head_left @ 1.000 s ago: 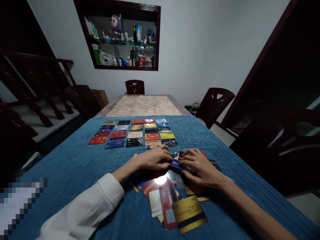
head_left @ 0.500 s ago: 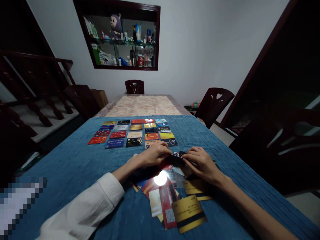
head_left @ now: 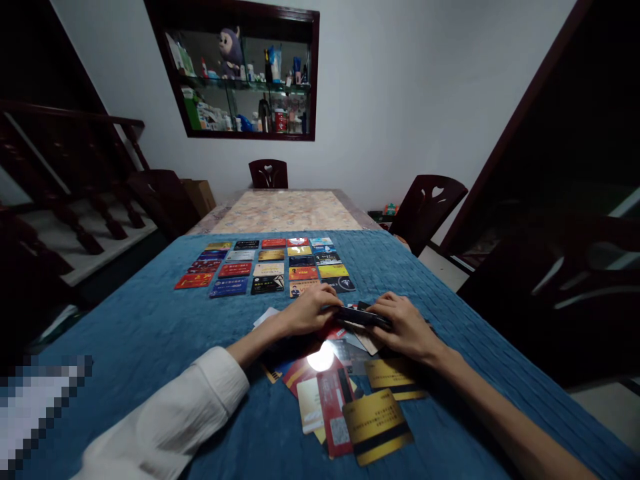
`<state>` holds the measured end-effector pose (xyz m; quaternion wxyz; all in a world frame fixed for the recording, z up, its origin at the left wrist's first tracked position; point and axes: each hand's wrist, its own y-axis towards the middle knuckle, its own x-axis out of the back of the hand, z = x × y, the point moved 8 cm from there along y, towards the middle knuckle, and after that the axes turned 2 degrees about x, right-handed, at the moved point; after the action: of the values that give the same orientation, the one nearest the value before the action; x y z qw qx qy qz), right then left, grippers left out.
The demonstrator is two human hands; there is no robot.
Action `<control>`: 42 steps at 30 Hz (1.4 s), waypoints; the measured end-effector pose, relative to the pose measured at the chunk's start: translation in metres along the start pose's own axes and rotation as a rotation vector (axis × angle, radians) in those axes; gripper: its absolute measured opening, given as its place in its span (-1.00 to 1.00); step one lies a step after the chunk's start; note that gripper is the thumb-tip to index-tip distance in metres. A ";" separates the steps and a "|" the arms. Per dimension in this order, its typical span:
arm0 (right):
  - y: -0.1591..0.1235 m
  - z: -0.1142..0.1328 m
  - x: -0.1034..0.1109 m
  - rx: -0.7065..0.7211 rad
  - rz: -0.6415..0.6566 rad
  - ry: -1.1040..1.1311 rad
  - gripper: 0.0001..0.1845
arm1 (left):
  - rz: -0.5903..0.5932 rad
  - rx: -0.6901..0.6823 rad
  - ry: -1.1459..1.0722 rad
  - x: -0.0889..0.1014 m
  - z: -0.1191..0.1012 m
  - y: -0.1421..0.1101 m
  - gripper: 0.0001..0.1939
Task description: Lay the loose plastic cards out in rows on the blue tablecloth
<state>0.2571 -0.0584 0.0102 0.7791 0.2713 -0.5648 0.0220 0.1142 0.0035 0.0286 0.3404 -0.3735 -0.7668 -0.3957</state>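
Note:
A dark plastic card [head_left: 361,315], tilted toward me, spans the gap between my two hands. My left hand [head_left: 314,308] pinches its left end, and my right hand [head_left: 404,325] grips its right end. Below and around them spreads a loose pile of cards. In it lie a gold card [head_left: 379,427] with a black stripe, a red card [head_left: 334,410] with a square code, a cream card [head_left: 310,405] and a second gold card [head_left: 395,378]. Beyond my hands, rows of cards lie face up, among them a blue card [head_left: 229,287] and a black card [head_left: 267,284].
A blue cloth [head_left: 125,360] covers the near part of the table, with a patterned tabletop [head_left: 295,210] beyond it. Chairs stand around, including a right chair [head_left: 425,210] and a far chair [head_left: 269,173]. A recessed shelf [head_left: 250,138] is in the back wall.
The dark card between my hands has tipped, so more of its dark face shows now. My fingers have shifted slightly around it, while the laid-out rows stay the same.

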 end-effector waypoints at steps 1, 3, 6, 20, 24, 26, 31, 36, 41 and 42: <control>0.000 0.000 0.000 0.000 -0.001 0.010 -0.92 | -0.006 -0.005 -0.010 0.000 0.000 0.000 -0.77; 0.001 -0.001 0.001 0.004 -0.009 0.040 -0.89 | -0.018 -0.011 -0.031 -0.001 -0.001 0.000 -0.78; 0.001 -0.004 0.006 -0.017 -0.051 0.091 -0.83 | -0.045 0.001 -0.040 -0.001 0.001 0.000 -0.78; -0.002 0.013 0.034 -0.014 -0.359 0.215 -0.88 | 0.010 0.008 -0.062 -0.005 -0.007 0.000 -0.82; -0.004 0.024 0.039 0.038 -0.429 0.119 -0.89 | -0.027 0.017 -0.078 -0.001 -0.009 0.000 -0.84; -0.003 0.030 0.039 0.077 -0.446 0.067 -0.88 | -0.067 0.020 -0.089 0.001 -0.010 -0.001 -0.79; -0.003 0.042 0.040 0.151 -0.470 -0.052 -0.84 | -0.131 0.000 -0.124 0.005 -0.016 -0.002 -0.63; -0.001 0.046 0.035 0.166 -0.449 -0.103 -0.84 | -0.154 0.046 -0.112 0.004 -0.019 -0.003 -0.76; 0.001 0.047 0.026 0.182 -0.413 -0.132 -0.84 | -0.127 0.083 -0.050 -0.006 -0.013 -0.003 -0.89; 0.002 0.048 0.025 0.188 -0.406 -0.136 -0.84 | -0.119 0.083 -0.036 -0.008 -0.012 -0.003 -0.88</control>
<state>0.2241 -0.0848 0.0435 0.6990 0.4515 -0.5453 -0.1011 0.1182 -0.0108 0.0268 0.3177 -0.3200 -0.8093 -0.3764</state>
